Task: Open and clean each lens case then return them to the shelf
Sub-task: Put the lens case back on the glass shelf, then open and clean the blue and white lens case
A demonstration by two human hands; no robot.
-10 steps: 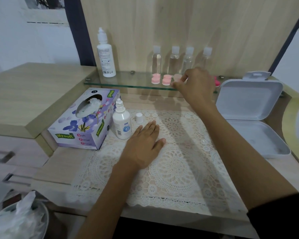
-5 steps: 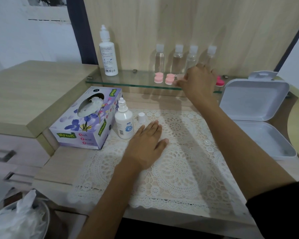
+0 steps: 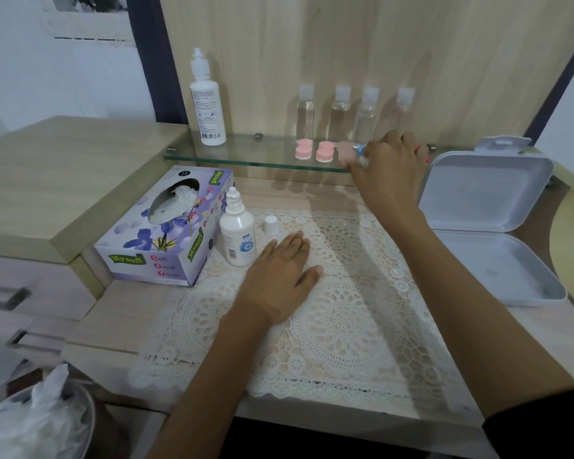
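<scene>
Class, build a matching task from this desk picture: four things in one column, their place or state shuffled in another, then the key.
1 tall white bottle
2 loose white cap
3 white plastic box
4 left hand

A lid open, right of the lace mat
B flat on the lace mat
C on the glass shelf
D upright beside the small bottle

Pairs: 1-C, 2-D, 3-A, 4-B

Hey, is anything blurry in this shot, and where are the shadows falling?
Head view: the right hand at the glass shelf is motion-smeared, as is the pink lens case beside it, so its grip is unclear; the left hand on the lace mat is sharp; the right arm's soft shadow falls on the mat.
</scene>
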